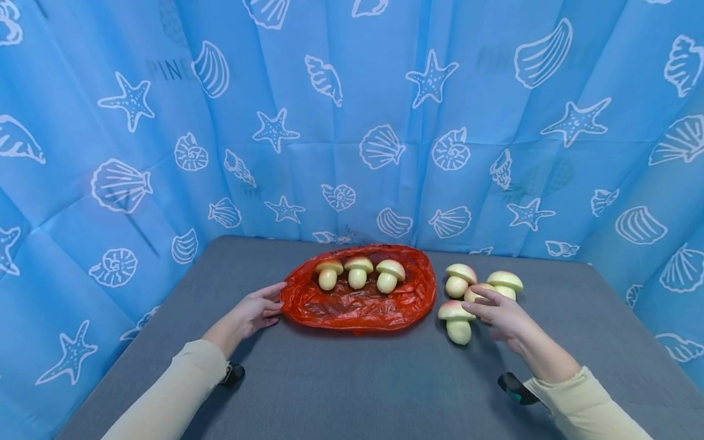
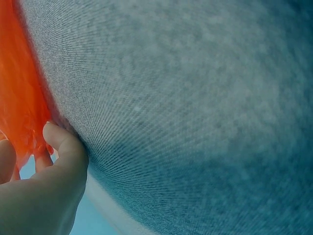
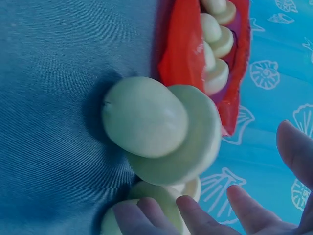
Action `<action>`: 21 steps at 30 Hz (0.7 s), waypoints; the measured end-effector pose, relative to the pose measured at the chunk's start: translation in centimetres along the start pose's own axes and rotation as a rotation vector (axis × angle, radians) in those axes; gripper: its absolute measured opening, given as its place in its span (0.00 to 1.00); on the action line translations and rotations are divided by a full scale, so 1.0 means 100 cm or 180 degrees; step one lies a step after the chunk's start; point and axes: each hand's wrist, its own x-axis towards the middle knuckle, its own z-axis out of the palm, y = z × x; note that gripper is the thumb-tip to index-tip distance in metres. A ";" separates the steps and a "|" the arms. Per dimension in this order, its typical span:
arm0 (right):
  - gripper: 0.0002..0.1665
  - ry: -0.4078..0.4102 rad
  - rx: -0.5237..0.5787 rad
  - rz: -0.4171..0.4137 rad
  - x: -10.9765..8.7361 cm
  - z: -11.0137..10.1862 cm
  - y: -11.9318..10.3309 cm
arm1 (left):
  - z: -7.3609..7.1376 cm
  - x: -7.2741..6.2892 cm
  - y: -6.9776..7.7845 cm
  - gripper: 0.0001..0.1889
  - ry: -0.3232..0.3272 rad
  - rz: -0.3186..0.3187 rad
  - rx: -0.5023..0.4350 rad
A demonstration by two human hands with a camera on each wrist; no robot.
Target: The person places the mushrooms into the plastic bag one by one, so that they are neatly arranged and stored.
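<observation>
A red plastic bag (image 1: 352, 311) lies spread open on the table. Three toy mushrooms (image 1: 357, 273), pale with reddish cap tops, stand in a row along its far side. At the bag's left end, my left hand (image 1: 254, 310) grips the rim; red plastic (image 2: 22, 98) runs in between its fingers in the left wrist view. My right hand (image 1: 506, 318) hovers over a loose group of several more mushrooms, holding nothing, fingers spread. The nearest mushroom (image 1: 458, 322) lies left of its fingertips; another mushroom (image 1: 505, 281) sits behind the hand. One between them is partly hidden by the fingers.
A grey cloth-covered table (image 1: 352, 391) lies under everything. Behind it hangs a blue curtain (image 1: 352, 116) printed with white shells and starfish. Black wrist cameras (image 1: 517, 389) are strapped beneath both wrists.
</observation>
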 end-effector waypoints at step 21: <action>0.46 0.0148 -0.0110 0.0044 0.015 0.014 0.021 | 0.001 0.000 0.001 0.30 0.0048 -0.0052 -0.0035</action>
